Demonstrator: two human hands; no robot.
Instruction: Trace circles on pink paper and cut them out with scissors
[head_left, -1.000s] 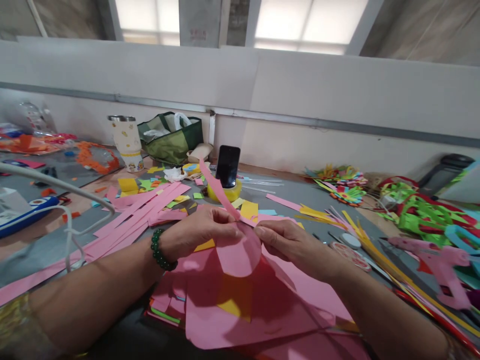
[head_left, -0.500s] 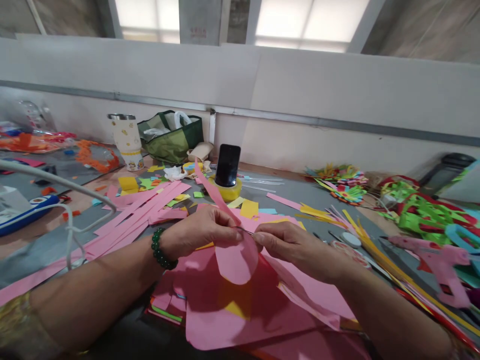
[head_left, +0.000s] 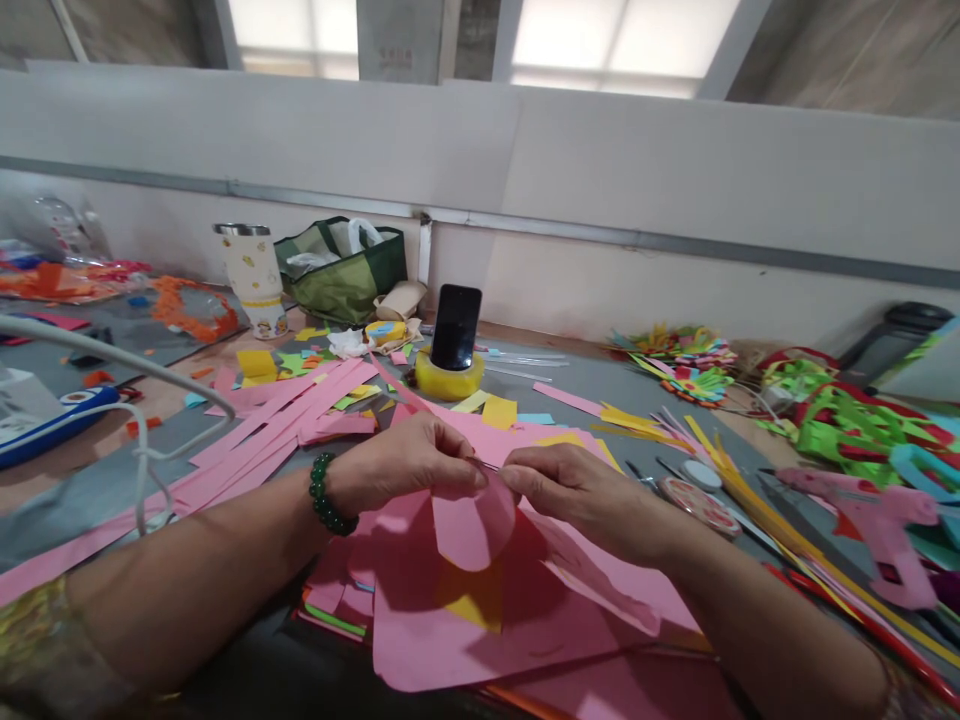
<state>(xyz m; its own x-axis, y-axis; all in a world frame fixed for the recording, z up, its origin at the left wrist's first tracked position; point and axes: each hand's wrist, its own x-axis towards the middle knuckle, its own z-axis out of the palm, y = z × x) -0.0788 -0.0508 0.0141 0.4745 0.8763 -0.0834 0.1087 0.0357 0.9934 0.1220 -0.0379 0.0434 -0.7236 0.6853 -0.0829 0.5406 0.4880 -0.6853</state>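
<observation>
My left hand, with a green bead bracelet at the wrist, is closed in a pinch on a long pink paper strip. The strip rises from the fingers toward the back left. Close beside it my right hand is also pinched, fingertips nearly meeting the left ones. A thin, slightly shiny sliver shows between the fingertips; its kind is too small to tell. Beneath the fingers hangs a rounded pink paper piece. Under both hands lie large pink paper sheets with a yellow paper piece on top.
A phone leans on a yellow tape roll. Pink strips lie left, near a white cable. At right are a pink glue gun and yellow strips. Behind stand a tumbler and green bag.
The pink strip's free end has swung down and left, uncovering more of the tape roll. Both hands stay pinched together in nearly the same place.
</observation>
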